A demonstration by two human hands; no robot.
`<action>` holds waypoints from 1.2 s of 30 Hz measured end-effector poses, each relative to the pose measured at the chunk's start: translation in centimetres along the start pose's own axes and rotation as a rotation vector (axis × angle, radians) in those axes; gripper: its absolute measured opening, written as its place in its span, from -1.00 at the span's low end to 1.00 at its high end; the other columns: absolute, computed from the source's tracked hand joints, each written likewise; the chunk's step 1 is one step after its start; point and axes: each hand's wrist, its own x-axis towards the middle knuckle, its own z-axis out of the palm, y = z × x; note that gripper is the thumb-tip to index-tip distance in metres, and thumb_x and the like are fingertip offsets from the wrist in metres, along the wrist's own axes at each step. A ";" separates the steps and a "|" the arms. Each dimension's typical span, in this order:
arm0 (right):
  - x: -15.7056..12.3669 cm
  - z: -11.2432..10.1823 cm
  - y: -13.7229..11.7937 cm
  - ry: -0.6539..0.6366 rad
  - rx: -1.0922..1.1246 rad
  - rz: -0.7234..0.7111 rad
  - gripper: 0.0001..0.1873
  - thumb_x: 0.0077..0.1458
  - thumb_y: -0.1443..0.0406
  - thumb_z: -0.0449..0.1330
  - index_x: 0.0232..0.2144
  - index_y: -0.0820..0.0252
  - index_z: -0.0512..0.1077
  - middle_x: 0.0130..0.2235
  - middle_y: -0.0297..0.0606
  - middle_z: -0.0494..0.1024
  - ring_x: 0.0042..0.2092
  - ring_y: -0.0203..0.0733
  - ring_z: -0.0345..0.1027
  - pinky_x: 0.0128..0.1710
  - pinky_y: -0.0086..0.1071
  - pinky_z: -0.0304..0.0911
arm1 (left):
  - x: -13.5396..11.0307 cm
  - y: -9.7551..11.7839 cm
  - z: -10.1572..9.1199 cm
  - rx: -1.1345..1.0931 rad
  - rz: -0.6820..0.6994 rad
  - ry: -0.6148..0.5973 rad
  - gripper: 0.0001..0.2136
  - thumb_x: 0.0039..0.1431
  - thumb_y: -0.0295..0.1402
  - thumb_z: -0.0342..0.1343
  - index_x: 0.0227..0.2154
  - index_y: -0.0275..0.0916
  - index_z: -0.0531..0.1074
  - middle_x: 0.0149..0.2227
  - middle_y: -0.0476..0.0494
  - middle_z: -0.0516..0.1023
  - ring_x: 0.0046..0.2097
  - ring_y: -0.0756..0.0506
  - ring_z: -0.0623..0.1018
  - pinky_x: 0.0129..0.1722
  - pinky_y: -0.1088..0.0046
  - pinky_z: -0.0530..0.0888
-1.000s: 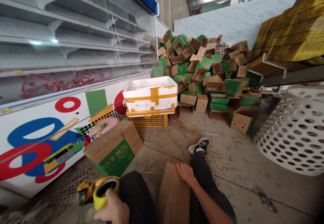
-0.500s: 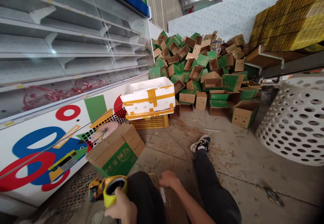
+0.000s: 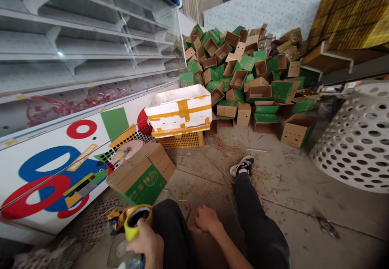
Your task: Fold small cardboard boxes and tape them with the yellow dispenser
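Note:
At the lower left, my left hand (image 3: pixel 148 240) is closed round a tape dispenser (image 3: pixel 117 220) fitted with a wide yellow tape roll (image 3: pixel 131 230); its orange-and-black head points left. My right hand (image 3: pixel 208 219) rests with bent fingers on a brown cardboard box (image 3: pixel 209 248) between my legs, gripping near its far edge. The dim light and my forearm hide much of that box. Beyond my left knee, a green-and-brown carton (image 3: pixel 146 176) sits tilted on the floor by the display case.
White foam box (image 3: pixel 179 107) on a yellow crate (image 3: pixel 182 141) ahead. Behind it, a heap of open cartons (image 3: pixel 240 78). To the right, a white perforated basket (image 3: pixel 352 147); on the left, a shelved display case (image 3: pixel 91 70). Wood-like scraps litter the floor.
My right hand has shifted slightly right on the box, and more brown cardboard shows beside its fingers. My left hand still holds the tape dispenser in nearly the same place. The view has tilted down a little.

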 end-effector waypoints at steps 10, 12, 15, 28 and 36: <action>-2.2 -0.5 0.2 0.139 -0.040 0.050 -0.58 0.48 0.39 -0.02 0.08 0.48 0.59 0.01 0.21 0.58 0.08 0.25 0.52 0.13 -0.03 0.40 | 0.5 -0.5 0.3 0.010 -0.066 -0.057 -0.41 0.01 0.09 0.29 -0.04 -0.13 0.22 0.18 -0.65 0.54 0.28 -0.62 0.53 0.10 -0.10 0.62; -1.9 -0.1 0.1 0.130 -0.028 0.051 -0.57 0.48 0.41 -0.03 0.11 0.51 0.57 0.04 0.22 0.57 0.10 0.26 0.50 0.16 -0.01 0.38 | 0.6 -0.8 0.5 -0.026 -0.057 -0.050 -0.43 -0.05 0.07 0.34 -0.13 -0.07 0.20 0.05 -0.53 0.61 0.25 -0.62 0.56 -0.01 -0.06 0.67; -1.4 0.6 -0.3 0.125 0.026 0.061 -0.58 0.49 0.41 -0.03 0.13 0.50 0.56 0.07 0.23 0.55 0.10 0.23 0.50 0.16 -0.04 0.37 | 0.7 -1.2 0.7 -0.006 -0.036 -0.026 -0.46 -0.04 0.13 0.30 -0.23 -0.03 0.15 -0.08 -0.45 0.63 0.20 -0.61 0.60 -0.21 0.04 0.71; -2.5 -0.7 -0.3 0.158 0.039 0.053 -0.62 0.51 0.26 0.07 0.11 0.38 0.58 0.40 0.37 0.20 0.20 0.24 0.44 0.37 0.50 -0.15 | 1.1 -1.4 1.1 -0.002 -0.037 0.026 -0.43 -0.08 0.13 0.29 -0.32 0.01 0.00 -0.09 -0.48 0.65 0.16 -0.64 0.62 -0.22 0.01 0.72; -2.1 0.1 0.3 0.175 -0.026 0.085 -0.63 0.51 0.35 0.02 -0.03 0.37 0.64 -0.03 0.11 0.61 0.07 0.22 0.54 0.12 -0.03 0.42 | 1.3 -1.6 1.2 0.008 -0.037 0.015 -0.48 -0.05 0.09 0.29 -0.27 -0.01 0.10 -0.06 -0.51 0.64 0.14 -0.62 0.63 -0.24 0.01 0.71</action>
